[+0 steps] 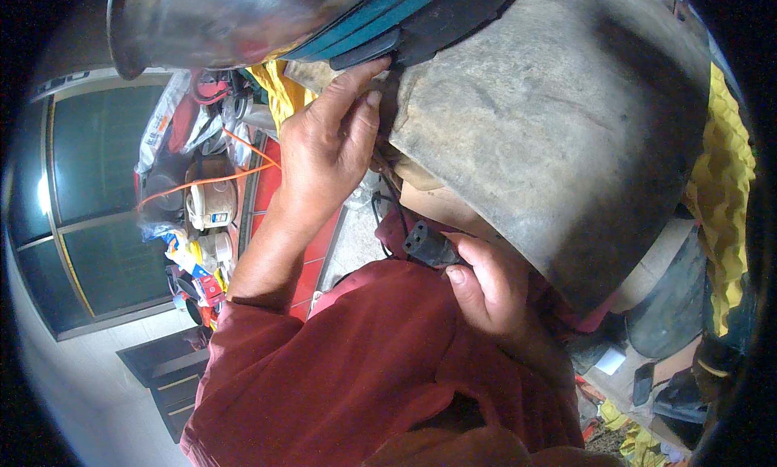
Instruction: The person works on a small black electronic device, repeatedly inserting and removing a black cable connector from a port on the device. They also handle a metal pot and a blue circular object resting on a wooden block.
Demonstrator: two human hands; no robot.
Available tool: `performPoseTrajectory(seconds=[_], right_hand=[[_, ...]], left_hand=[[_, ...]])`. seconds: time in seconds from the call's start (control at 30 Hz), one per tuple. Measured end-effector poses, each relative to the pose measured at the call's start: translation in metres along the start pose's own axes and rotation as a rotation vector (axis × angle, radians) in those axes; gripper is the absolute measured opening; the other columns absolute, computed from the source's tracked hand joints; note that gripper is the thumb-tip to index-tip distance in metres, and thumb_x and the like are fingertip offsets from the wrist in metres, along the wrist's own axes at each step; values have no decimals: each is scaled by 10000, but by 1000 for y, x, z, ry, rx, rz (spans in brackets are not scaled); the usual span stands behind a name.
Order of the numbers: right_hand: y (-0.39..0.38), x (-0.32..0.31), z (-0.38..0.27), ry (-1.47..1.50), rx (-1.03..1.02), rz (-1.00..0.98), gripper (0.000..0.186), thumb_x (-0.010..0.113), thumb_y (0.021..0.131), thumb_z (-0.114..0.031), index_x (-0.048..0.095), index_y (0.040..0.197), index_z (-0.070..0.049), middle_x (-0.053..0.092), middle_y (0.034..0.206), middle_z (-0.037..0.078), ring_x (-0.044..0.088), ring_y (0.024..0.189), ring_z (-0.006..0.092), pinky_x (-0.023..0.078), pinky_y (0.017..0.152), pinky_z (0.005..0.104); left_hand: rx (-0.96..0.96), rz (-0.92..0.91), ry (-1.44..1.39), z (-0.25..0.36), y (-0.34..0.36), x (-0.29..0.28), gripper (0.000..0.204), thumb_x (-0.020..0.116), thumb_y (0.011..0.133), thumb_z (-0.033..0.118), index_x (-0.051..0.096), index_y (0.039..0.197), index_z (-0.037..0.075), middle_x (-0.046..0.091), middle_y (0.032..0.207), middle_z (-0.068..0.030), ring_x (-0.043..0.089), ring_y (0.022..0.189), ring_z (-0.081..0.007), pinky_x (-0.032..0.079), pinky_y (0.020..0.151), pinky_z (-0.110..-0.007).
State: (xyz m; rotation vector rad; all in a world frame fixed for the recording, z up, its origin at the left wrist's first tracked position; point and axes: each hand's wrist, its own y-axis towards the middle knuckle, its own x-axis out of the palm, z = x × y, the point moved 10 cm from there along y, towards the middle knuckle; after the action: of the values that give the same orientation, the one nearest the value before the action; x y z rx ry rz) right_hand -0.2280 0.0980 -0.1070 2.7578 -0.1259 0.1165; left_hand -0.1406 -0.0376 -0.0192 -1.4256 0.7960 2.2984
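My right hand (494, 285) pinches a black power cord connector (429, 244) between thumb and fingers, its socket holes facing away from the hand. A black cord hangs beside the connector. My left hand (332, 135) is raised, with thumb and index finger on the black edge of the base (364, 50) of a shiny metal vessel (218, 22). A teal band runs round this vessel above the black base. Its top is cut off by the upper rim of the picture. Close under it spreads a worn, stained grey-tan board (534, 135).
Tubs (212, 204), bags and an orange cord (210, 178) crowd a red-tiled ledge (312, 281) on the left, beside a dark window (105, 200). Yellow crumpled material (720, 200) hangs at the right. Dark containers (668, 297) and scraps lie below the board.
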Motion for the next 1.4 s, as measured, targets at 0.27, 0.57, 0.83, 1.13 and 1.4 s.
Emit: performPoseTrajectory(seconds=[0.27,0.57,0.83,1.13,1.4], right_hand=[[-5,12,7,48,101,-115,304,495,870,-54,470,1168,2,546,1078,211,547,1011,336,427,867,362],[-7,13,14,40,99,-73,291,531,845,-61,506,1130,-9,579,1029,193,578,920,341,460,802,371],[-4,9,7,7,31,-13,268,512,859,-73,515,1117,3,604,949,166,595,830,287,470,739,345],[-11,16,22,210,249,64,263,424,913,-164,489,1065,40,613,815,117,546,616,127,448,582,261],[-2,53,17,1301,417,-70,343,373,951,-325,490,1067,-24,393,567,-17,300,405,78,264,406,241]], left_hand=[[39,-15,2,-3,0,-2,314,527,833,0,586,1119,116,604,694,-113,604,587,-190,471,539,-291],[166,73,92,5,-6,-3,362,517,791,-19,581,1123,110,615,746,-126,612,641,-261,487,578,-339],[135,43,51,5,0,-6,326,534,782,-7,592,1093,71,621,786,-132,627,690,-242,494,617,-319],[31,32,-335,-20,-30,-7,219,493,888,56,588,1078,1,599,834,-28,538,710,-74,445,642,-213],[-61,-516,-1125,27,-73,35,326,544,899,165,519,1182,5,601,978,-62,570,901,-147,453,823,-281]])
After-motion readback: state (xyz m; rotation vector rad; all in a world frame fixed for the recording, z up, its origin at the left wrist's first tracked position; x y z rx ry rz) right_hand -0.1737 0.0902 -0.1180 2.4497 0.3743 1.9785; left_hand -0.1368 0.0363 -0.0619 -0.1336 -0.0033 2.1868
